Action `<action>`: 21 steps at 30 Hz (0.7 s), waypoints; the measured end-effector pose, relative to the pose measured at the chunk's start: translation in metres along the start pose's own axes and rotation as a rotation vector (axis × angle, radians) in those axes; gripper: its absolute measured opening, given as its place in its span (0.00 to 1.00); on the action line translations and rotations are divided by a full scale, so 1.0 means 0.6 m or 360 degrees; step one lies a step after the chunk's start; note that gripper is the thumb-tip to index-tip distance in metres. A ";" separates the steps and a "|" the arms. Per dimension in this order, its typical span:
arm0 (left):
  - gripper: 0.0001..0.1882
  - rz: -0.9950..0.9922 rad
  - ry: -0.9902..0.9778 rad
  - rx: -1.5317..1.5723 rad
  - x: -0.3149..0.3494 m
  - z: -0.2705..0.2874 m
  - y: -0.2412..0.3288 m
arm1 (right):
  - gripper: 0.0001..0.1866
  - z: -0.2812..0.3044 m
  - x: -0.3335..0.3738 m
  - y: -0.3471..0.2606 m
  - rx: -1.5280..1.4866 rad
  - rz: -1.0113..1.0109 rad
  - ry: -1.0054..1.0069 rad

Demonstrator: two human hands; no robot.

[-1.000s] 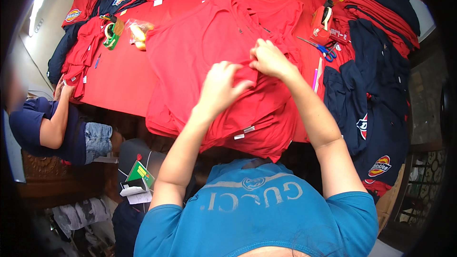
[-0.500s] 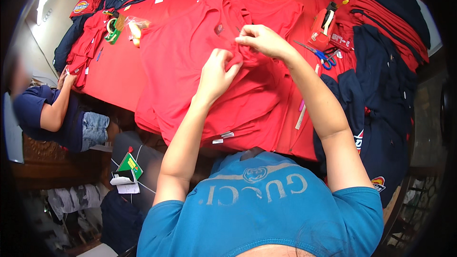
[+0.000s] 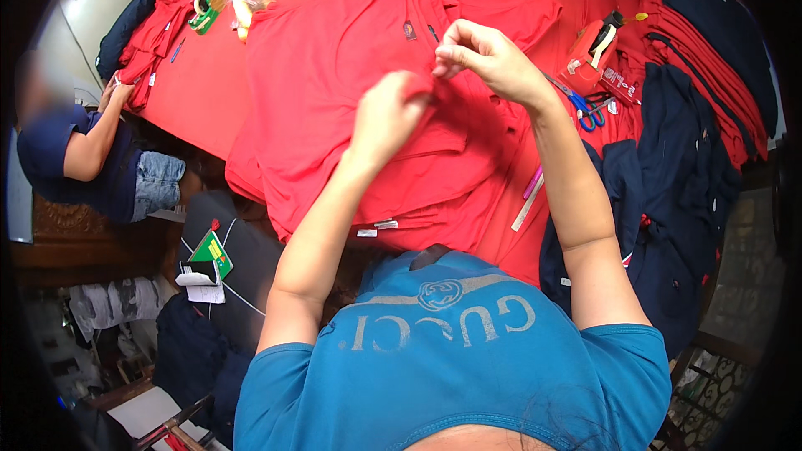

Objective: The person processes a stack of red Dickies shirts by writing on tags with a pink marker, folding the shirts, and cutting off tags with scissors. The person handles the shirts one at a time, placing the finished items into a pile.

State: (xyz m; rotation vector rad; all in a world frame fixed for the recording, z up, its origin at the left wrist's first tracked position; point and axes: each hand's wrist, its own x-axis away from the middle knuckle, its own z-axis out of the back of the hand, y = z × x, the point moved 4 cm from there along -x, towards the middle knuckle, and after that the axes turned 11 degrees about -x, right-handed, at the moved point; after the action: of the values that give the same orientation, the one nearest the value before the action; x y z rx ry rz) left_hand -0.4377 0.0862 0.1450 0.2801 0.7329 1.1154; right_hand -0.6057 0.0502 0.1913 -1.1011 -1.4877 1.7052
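A red shirt (image 3: 317, 58) lies spread on a pile of red garments in front of me. My left hand (image 3: 388, 117) is closed on a fold of its cloth, slightly blurred by motion. Just right of it, my right hand (image 3: 480, 58) is held above the shirt with fingers pinched together. A small dark tip shows beside those fingers; what they hold is too small to make out. Near the collar sits a small dark label (image 3: 409, 30). White tags (image 3: 376, 228) stick out at the pile's near edge.
Right of the pile are blue-handled scissors (image 3: 590, 114), a red tape dispenser (image 3: 589, 54) and stacked red and navy garments (image 3: 710, 25). A green tape holder (image 3: 203, 12) lies far left. Another person (image 3: 79, 146) handles red cloth at the left edge. A dark chair (image 3: 221, 242) stands near left.
My hands have drawn slightly apart, the left one moving with the cloth. The view has shifted a little, so the table's things appear displaced.
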 end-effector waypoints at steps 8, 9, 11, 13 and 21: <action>0.14 0.0324 0.0252 0.0836 -0.020 0.108 -0.041 | 0.19 0.010 0.050 0.083 0.1334 -0.0542 -0.0027; 0.18 0.0203 0.0176 0.0488 -0.008 0.099 -0.009 | 0.16 0.011 0.031 0.066 0.1248 -0.0442 0.0019; 0.27 -0.0110 0.0204 -0.0123 0.013 0.063 0.039 | 0.10 0.000 -0.012 0.013 0.0863 0.0185 0.0175; 0.27 0.0000 0.0196 -0.0235 0.015 0.025 -0.010 | 0.09 -0.027 -0.036 -0.002 0.0282 0.0099 0.0175; 0.17 0.0586 0.0524 0.1309 -0.021 0.199 -0.185 | 0.11 -0.014 0.010 0.048 -0.0322 -0.0225 0.0161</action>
State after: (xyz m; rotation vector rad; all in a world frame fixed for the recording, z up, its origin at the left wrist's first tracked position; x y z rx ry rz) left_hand -0.2827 0.0445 0.1770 0.9712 1.4666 1.1678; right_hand -0.5990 0.0541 0.1617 -1.1382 -1.6591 1.4067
